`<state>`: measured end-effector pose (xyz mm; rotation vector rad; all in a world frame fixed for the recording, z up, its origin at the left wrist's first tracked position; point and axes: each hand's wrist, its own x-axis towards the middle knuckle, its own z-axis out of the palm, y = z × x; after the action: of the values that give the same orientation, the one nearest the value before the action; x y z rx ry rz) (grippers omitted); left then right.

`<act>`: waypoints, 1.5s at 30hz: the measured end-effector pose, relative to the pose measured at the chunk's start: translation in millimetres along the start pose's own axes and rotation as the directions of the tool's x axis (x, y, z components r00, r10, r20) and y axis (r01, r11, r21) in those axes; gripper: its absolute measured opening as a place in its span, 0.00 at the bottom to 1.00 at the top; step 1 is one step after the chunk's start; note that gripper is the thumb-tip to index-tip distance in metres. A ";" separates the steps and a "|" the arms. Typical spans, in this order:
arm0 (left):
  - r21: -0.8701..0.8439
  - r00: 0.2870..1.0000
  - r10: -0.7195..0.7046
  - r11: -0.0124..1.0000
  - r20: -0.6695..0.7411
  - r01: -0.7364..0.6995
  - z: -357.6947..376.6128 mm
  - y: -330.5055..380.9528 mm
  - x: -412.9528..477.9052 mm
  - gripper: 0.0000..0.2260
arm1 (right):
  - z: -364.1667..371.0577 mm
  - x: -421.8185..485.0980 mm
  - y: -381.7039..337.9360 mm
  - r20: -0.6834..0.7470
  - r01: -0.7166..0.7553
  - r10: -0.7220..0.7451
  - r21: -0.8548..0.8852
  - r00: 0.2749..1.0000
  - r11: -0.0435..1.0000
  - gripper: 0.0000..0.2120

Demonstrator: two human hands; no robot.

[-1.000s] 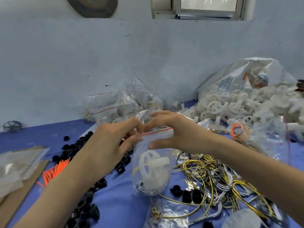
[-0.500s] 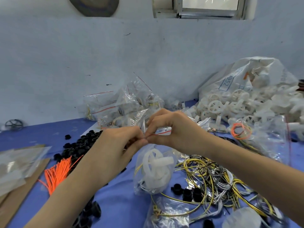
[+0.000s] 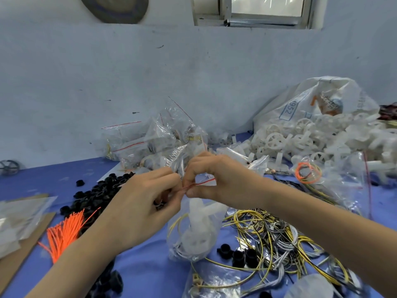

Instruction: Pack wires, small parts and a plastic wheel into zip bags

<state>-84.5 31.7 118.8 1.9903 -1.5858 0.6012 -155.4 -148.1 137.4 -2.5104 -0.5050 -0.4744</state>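
Observation:
A clear zip bag (image 3: 194, 237) hangs between my hands above the blue table, holding a white plastic wheel (image 3: 198, 214) and some yellow and grey wire. My left hand (image 3: 146, 203) pinches the red-lined top edge of the bag at its left end. My right hand (image 3: 217, 179) pinches the same edge just beside it, thumb below and fingers curled over. The two hands nearly touch. The bag's bottom rests near the table.
Tangled yellow, black and grey wires (image 3: 279, 239) lie at the right. Black caps (image 3: 101, 188) and orange ties (image 3: 64, 231) lie at the left. Filled bags (image 3: 150, 143) pile up at the back, white wheels (image 3: 300, 140) spill from a sack, and empty bags (image 3: 19, 218) sit far left.
My hands have drawn together along the bag's top edge, the right sliding left toward the left hand. The bag has twisted, so the wheel now shows edge-on.

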 end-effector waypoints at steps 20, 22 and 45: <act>0.011 0.999 -0.009 1.000 0.034 0.008 5.2 0.6 0.8 0.11 | -7.6 -6.0 2.1 -0.014 0.083 -0.086 -0.122 0.996 0.989 0.04; -0.014 0.999 -0.012 1.000 0.050 0.013 6.1 1.1 1.3 0.11 | -6.2 -6.7 3.1 -0.018 0.111 -0.115 -0.144 0.993 0.983 0.05; 0.018 0.997 0.005 1.000 0.073 -0.006 -18.2 -34.8 -3.5 0.13 | -53.5 -44.2 84.8 -0.125 -0.041 -0.016 -0.438 0.992 0.898 0.05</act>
<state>-51.6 52.2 126.3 2.0434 -1.6346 0.5526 -168.6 -256.2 124.9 -2.8846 -0.3618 -0.8156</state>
